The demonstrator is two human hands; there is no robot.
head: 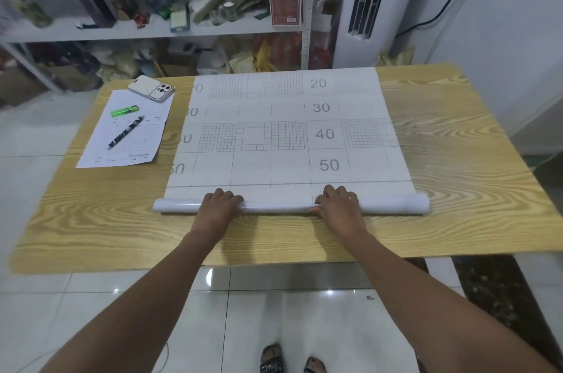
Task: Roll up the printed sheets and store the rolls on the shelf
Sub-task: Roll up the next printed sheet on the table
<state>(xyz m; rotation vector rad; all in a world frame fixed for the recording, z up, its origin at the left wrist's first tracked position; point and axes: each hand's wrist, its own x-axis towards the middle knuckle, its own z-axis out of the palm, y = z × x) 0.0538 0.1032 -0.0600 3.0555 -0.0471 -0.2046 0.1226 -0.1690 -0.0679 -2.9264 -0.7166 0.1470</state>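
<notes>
On the wood-grain table [457,177], far left, we see a paper form [134,144] carrying a green lighter [125,111] and a dark pen [126,132], with a white phone [151,88] at its far corner. The printed sheet [289,134], gridded and numbered 20 to 50, lies flat at centre. Its near end is wound into a glossy white roll [280,207], parallel to the table's near edge. The left hand [217,208] and right hand [338,206] rest on the roll, fingers [227,194] curled together over it. Bare table lies to the right, and a cluttered white shelf [152,32] stands beyond.
</notes>
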